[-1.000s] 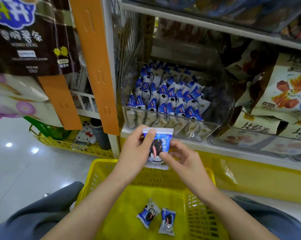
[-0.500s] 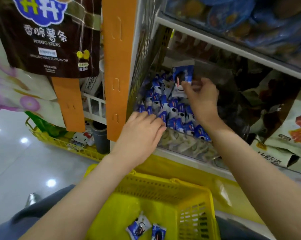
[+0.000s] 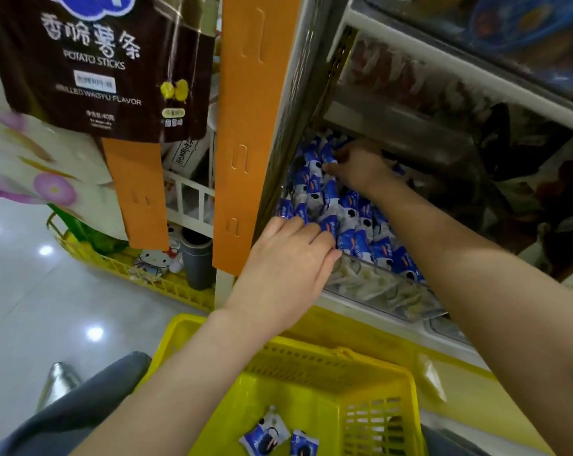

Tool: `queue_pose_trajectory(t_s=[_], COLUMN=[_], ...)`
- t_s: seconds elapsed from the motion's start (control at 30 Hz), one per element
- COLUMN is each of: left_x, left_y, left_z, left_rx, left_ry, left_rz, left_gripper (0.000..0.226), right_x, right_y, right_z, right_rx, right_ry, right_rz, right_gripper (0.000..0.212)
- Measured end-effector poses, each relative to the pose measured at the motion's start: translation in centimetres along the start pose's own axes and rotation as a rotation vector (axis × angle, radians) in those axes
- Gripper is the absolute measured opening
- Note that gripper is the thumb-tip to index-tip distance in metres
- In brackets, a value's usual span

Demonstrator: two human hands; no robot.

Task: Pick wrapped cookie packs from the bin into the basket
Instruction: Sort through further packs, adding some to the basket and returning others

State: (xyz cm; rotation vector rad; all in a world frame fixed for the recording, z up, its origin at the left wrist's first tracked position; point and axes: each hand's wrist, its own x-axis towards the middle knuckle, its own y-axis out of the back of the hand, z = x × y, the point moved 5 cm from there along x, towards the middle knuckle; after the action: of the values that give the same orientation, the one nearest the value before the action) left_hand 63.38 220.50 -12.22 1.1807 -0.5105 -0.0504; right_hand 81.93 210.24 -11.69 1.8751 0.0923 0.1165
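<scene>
Currently both hands are inside the clear bin (image 3: 377, 287) on the shelf, well apart from each other. The left hand (image 3: 288, 255) lies palm down at the front edge of the bin, its fingers nearly straight and resting on the blue-and-white cookie packs (image 3: 354, 222). The right hand (image 3: 361, 167) reaches to the back of the bin with fingers bent down among the packs; whether it grips one cannot be told. The yellow basket (image 3: 311, 360) sits below the shelf. Two packs (image 3: 265, 436) lie side by side on its floor. A brown potato-stick bag (image 3: 104, 64) hangs upper left, beside an orange strip (image 3: 249, 126).
</scene>
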Motion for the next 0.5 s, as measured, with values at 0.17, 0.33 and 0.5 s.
queue_pose_trajectory(t_s=[0.17,0.33,0.5], left_x=[0.1,0.0,0.0], left_y=[-0.1,-0.1,-0.1], left_z=[0.0,0.0,0.1], left_rx=[0.026,0.026,0.024], left_ry=[-0.005,-0.016,-0.026], left_rz=[0.024,0.054,0.076], left_gripper=[0.038,0.039,0.04], right_x=[0.1,-1.3,-1.8], right_y=[-0.7,1.2,4.1], right_z=[0.4,0.9,4.1], right_rx=[0.124,0.175,0.129], right_ry=[-0.041,0.074,-0.01], right_rz=[-0.094,-0.076,0.138], right_gripper=[0.037,0.034,0.027])
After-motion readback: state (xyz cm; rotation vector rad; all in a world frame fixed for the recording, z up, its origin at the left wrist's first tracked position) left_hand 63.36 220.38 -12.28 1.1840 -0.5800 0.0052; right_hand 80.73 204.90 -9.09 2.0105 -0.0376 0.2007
